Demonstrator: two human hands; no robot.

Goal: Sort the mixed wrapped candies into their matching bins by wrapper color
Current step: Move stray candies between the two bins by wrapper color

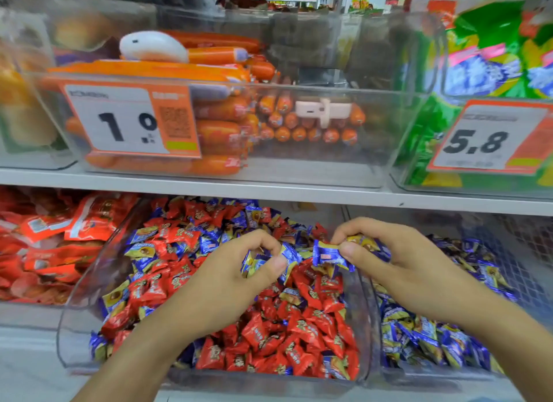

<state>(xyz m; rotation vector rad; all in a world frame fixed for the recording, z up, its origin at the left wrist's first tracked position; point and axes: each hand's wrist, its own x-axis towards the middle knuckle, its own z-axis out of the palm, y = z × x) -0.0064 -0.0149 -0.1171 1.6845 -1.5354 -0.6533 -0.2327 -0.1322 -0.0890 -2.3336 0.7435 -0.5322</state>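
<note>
Two hands picking blue candies out of a mixed candy bin on a shop shelf.

The left hand (239, 270) pinches blue-and-gold wrapped candies (254, 262) between thumb and curled fingers; the right hand (386, 252) pinches another blue candy (327, 256) just beside it. Both hover over the clear middle bin (74, 327) of mixed red and blue candies (269, 336). To the right, touching it, sits a bin of blue candies (425, 339).
</note>
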